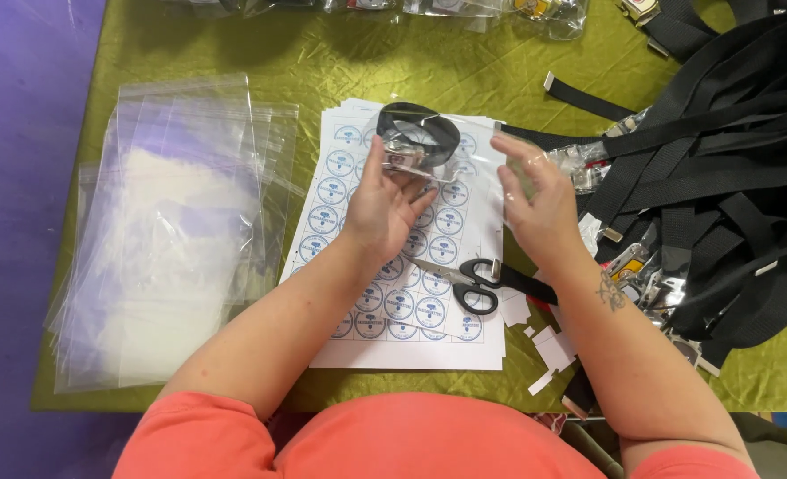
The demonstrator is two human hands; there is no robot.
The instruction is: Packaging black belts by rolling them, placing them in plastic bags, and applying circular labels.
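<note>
A person in a coral-orange top [393, 443] sat at a table draped in olive-green cloth [340, 62], both forearms reaching forward over the work. Nearest the body, small white paper offcuts [553, 348] lay scattered by the right forearm. Black-handled scissors [475, 284] rested on a stack of white sheets printed with rows of round blue-and-white stickers [411, 310], blades pointing left and handles toward the right wrist.

Above the sheets, the left hand [383, 208] gripped one side of a clear plastic bag [447, 160], thumb and fingers pinched on the film. The right hand [535, 208] held the bag's other edge, fingers partly spread behind the plastic. Inside the bag sat a coiled black strap [418, 131], its loop lying roughly flat, with the long axis running left to right. A small printed label appeared to lie under the coil, though glare on the film made it hard to read as anything more.

To the left, a fanned pile of empty clear bags [172, 239] overlapped the cloth's edge. To the right, a heap of loose black webbing straps [722, 186] with metal buckles ran out of frame. Along the far edge, more filled bags [464, 7] were cut off by the top of the frame, their contents unclear.
</note>
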